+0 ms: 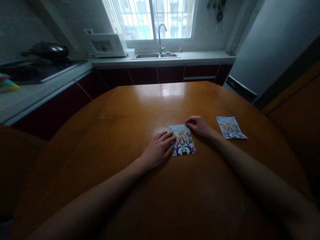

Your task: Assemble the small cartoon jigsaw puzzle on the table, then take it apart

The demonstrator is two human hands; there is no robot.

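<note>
Your left hand rested palm down, its fingers only slightly apart and reaching over the left edge of the printed picture card. Your right hand was at the card's far right corner, its thumb and forefinger drawn close together there; whether they pinched the corner or merely touched it, you could not tell. The card lay flat on the brown wooden worktop, between your two hands, with a blue cartoon dog's face at its near end and a crowd of small, colourful figures beyond.

To the right of your right hand, well apart from the card, lay a creased paper sheet with a similar, paler print and an uneven near edge. Past the worktop, you had a sink with a curved tap below the bright window, and a white microwave to the sink's left.
</note>
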